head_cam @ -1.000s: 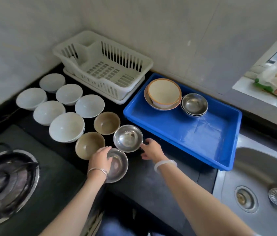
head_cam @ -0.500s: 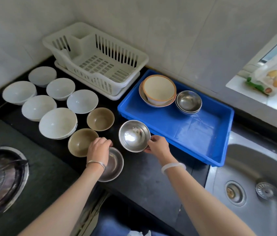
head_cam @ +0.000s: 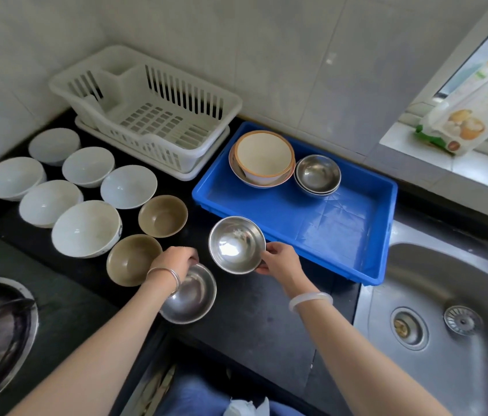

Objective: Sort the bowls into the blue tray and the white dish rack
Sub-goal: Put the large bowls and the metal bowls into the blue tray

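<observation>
Steel, thin and light: a small steel bowl [head_cam: 236,244] is held up by the right hand [head_cam: 278,261], its rim pinched between thumb and curled fingers, just beside the near wall of the blue tray [head_cam: 311,223]. A second steel bowl [head_cam: 194,298] is gripped at its far rim by the left hand [head_cam: 176,261], low over the black counter [head_cam: 251,313]. Both are judged stiff and hard to break, but slick, and best taken at the rim. Open floor is seen in front of the stacked steel bowls [head_cam: 317,175]; only the tray's raised edge need be cleared. Nothing is held yet in the white dish rack [head_cam: 152,115].
</observation>
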The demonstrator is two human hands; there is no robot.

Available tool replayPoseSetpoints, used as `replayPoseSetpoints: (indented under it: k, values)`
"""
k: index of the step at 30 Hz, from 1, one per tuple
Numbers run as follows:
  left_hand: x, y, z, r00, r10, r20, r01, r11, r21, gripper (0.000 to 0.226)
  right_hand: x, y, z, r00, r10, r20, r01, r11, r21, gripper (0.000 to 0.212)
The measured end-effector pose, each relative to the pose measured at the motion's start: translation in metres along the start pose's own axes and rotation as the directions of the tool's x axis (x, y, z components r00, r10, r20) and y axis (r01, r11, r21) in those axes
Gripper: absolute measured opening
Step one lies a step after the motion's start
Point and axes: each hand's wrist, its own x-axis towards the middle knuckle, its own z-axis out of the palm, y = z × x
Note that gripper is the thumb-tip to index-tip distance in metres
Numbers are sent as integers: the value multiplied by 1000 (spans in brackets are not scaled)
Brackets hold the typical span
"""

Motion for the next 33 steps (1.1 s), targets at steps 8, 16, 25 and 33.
replayPoseSetpoints:
  k: [8, 16, 25, 33]
  values:
    - [6, 20, 11, 986, -161, -37, 132, 902, -410, 14, -3, -1, -10, 999, -49, -23, 47, 993, -111, 13]
    - [-5, 33, 16, 944, -231, 236, 311, 383, -870, 12, -8, 12, -8, 994, -105, -8, 97, 945, -313, 6]
    - [-4, 34, 23, 955, -219, 200, 283, 472, -835, 7, -4, 25, 0, 993, -99, -70, 80, 970, -229, 13]
    - [-9, 41, 15, 960, -183, 214, 276, 464, -842, 9, -2, 27, -2, 989, 123, 78, -135, 976, 173, 22]
